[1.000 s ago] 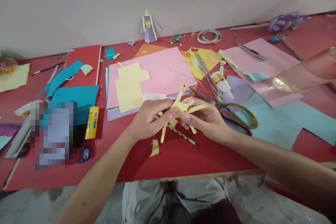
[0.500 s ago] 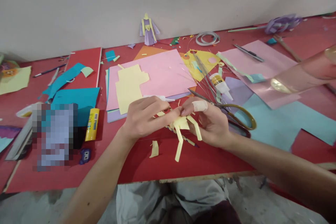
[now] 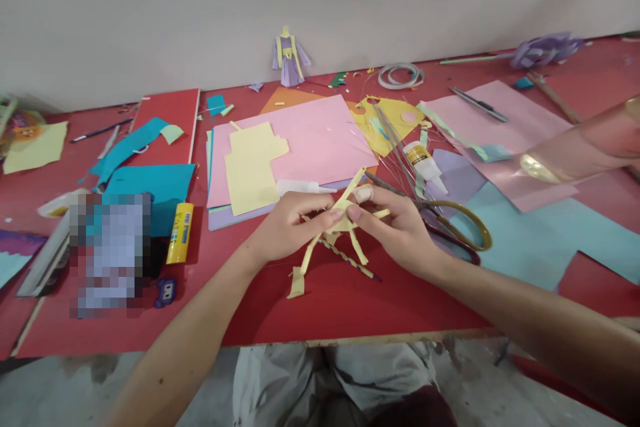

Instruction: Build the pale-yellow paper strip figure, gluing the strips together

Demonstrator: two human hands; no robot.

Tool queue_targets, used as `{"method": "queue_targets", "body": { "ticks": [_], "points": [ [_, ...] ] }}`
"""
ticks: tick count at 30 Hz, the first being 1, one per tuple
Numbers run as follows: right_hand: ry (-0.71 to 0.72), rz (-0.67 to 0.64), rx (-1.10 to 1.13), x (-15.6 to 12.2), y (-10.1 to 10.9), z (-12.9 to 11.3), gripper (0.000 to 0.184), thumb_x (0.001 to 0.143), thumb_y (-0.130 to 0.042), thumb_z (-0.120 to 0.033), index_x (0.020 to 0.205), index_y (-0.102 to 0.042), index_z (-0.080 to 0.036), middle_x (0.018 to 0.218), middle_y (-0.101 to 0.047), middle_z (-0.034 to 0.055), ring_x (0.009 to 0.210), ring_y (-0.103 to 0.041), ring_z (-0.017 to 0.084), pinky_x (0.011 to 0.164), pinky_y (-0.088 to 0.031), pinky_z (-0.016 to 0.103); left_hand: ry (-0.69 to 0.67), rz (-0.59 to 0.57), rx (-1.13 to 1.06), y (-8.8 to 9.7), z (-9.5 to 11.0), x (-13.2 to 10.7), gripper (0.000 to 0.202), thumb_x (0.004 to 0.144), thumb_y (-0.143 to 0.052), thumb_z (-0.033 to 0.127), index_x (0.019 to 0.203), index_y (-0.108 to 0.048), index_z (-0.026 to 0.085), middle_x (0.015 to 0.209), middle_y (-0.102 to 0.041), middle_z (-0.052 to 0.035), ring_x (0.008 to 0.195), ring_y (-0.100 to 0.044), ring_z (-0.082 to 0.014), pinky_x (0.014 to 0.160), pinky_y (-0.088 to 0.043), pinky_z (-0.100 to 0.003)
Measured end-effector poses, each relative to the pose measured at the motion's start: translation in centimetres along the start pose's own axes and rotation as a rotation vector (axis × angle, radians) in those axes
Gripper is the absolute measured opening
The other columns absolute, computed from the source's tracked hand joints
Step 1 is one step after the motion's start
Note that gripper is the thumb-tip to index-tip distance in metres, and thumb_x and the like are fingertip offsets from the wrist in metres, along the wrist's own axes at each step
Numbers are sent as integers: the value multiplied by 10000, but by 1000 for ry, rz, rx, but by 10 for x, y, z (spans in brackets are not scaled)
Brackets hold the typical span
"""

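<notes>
Both my hands hold a small yellow paper piece (image 3: 344,221) with several thin strips sticking out of it, just above the red table (image 3: 350,300). My left hand (image 3: 289,225) pinches it from the left with thumb and fingers closed. My right hand (image 3: 395,227) grips it from the right, a bandage on one fingertip. A striped pencil (image 3: 350,261) lies on the table under the piece. A yellow paper scrap (image 3: 296,282) lies just below my left hand.
Scissors (image 3: 450,220) and a glue bottle (image 3: 423,161) lie right of my right hand. Pink and yellow paper sheets (image 3: 300,140) lie behind. A yellow glue stick (image 3: 180,232) lies at left. A paper doll (image 3: 290,57) stands by the wall.
The paper piece has been turned between my hands: its strips pointed down half a second ago, and now one strip points up and back again.
</notes>
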State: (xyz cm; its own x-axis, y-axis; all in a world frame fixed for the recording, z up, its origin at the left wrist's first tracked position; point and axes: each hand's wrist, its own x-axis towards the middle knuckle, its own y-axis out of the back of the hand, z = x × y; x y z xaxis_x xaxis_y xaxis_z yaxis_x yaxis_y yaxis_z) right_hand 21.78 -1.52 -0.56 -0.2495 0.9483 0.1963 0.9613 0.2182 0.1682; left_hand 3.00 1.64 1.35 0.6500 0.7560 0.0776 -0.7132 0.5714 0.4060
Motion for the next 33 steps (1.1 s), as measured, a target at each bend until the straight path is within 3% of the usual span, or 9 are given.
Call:
{"method": "queue_targets", "body": {
  "ticks": [5, 10, 20, 28, 33],
  "points": [
    [-90, -34, 62, 4, 0, -1, 95, 862, -574, -238, 787, -592, -181, 714, -576, -13, 668, -543, 110, 624, -451, 227, 172, -40, -217, -1, -2, 1, 357, 910, -494, 417, 669, -488, 154, 617, -411, 31, 566, -408, -79, 515, -333, -200],
    [-250, -90, 174, 10, 0, 7, 91, 794, -637, -262, 816, -601, -182, 741, -628, -12, 720, -608, 131, 702, -488, 259, 136, 3, 3, 0, -1, 3, 368, 925, -468, 375, 633, -451, 153, 598, -377, 40, 558, -363, -72, 521, -287, -206],
    [-103, -147, -49, 7, 1, 6, 133, 876, -565, -294, 826, -613, -181, 793, -642, 13, 742, -606, 138, 634, -488, 233, 108, -119, 164, 7, -1, 0, 332, 923, -443, 323, 637, -464, 155, 592, -389, 47, 563, -347, -75, 517, -265, -218],
    [-102, -108, -32, 9, 2, 3, 141, 840, -587, -266, 775, -673, -175, 755, -661, 21, 727, -620, 148, 648, -498, 248, -85, -24, 306, 2, -1, -1, 305, 870, -473, 210, 580, -394, 161, 540, -377, 56, 529, -351, -70, 523, -260, -228],
    [-94, -92, -20, 10, 2, 4, 129, 828, -600, -253, 758, -680, -180, 742, -664, 12, 731, -624, 149, 677, -501, 259, -93, -18, 314, 2, -1, 0, 289, 864, -478, 196, 588, -401, 159, 545, -367, 56, 534, -341, -71, 533, -259, -231]
  ]
}}
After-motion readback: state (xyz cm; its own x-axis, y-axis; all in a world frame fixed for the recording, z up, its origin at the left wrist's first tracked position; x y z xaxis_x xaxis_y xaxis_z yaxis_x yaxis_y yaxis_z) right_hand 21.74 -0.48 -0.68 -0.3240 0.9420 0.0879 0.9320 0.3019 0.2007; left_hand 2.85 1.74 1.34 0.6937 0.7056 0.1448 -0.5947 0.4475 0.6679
